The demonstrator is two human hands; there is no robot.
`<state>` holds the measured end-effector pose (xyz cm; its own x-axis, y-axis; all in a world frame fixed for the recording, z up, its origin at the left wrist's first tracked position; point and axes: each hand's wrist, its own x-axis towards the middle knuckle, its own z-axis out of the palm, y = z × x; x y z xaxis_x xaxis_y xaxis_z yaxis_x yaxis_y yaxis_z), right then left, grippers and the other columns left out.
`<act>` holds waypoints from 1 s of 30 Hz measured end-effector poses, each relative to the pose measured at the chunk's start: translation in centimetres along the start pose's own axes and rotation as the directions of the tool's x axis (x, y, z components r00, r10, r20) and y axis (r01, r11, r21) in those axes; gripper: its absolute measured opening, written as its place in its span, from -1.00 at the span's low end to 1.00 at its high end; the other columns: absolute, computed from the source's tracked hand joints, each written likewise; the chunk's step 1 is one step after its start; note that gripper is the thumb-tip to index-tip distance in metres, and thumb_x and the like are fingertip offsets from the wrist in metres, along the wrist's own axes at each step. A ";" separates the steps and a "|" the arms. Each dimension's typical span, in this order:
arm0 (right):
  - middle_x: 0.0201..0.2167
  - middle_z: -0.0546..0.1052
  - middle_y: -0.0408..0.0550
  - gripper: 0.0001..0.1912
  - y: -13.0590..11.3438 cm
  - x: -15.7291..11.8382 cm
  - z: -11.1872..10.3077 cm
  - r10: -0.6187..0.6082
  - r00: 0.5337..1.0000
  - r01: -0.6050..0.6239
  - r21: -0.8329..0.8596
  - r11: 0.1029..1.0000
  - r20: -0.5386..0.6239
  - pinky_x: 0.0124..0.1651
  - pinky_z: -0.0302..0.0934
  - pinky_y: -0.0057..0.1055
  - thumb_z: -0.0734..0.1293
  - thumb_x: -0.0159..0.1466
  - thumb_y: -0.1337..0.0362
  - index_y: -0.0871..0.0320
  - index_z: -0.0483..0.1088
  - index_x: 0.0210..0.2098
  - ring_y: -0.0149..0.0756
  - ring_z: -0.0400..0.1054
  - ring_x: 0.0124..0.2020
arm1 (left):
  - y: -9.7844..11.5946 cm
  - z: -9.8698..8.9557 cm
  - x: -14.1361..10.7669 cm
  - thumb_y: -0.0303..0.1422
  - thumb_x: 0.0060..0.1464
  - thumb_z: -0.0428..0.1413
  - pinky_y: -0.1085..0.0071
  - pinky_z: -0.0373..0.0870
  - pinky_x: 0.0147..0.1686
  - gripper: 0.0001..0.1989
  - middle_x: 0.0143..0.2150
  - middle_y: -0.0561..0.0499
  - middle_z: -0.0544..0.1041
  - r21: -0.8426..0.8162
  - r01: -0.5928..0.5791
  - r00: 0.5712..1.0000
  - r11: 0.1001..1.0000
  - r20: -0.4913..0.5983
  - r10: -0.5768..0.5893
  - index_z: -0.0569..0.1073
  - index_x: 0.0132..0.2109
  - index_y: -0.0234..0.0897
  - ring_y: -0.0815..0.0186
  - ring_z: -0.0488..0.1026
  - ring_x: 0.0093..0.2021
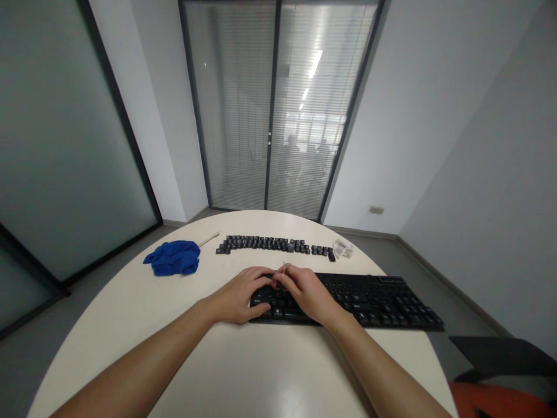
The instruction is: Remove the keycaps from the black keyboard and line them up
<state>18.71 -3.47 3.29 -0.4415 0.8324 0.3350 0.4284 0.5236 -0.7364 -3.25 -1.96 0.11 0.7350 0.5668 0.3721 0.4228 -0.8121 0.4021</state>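
A black keyboard (391, 303) lies along the front of the round table, and many of its upper keys look stripped of caps. My left hand (241, 296) rests over its left end, thumb and fingers apart, the thumb on the lower left keys. Just beside those fingers, my right hand (307, 290) is closed in a pinch above the keyboard. A thin, light-coloured bit shows at its fingertips, too small to name. Behind the keyboard, loose black keycaps (265, 244) stand in rows. Both hands cover part of the keyboard's left half.
A crumpled blue cloth (176, 257) lies at the left of the white table (209, 366), near a thin pale stick (209, 238). Right of the keycaps is a whitish, crumpled piece (343, 248). A black and orange chair (500, 383) stands at the lower right.
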 end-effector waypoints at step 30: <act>-0.30 0.52 -0.04 -0.62 3.1 -0.1 0.1 0.158 0.985 -0.118 0.412 0.904 -0.063 -0.24 0.45 -0.36 0.23 0.32 -0.05 0.15 0.40 -0.29 -0.31 0.46 -0.31 | -0.1 3.1 1.4 -0.43 0.01 0.26 0.02 0.19 0.23 -0.85 0.01 -0.01 0.56 -0.263 0.231 0.946 0.937 -0.165 -0.279 0.56 -0.22 -0.15 0.08 0.30 0.21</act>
<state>19.97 -1.90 0.89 -0.3177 0.9143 0.2513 0.1147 0.3002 -0.9470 -0.62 -1.56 -2.00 0.4895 0.7858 0.3780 0.4261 -0.5938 0.6826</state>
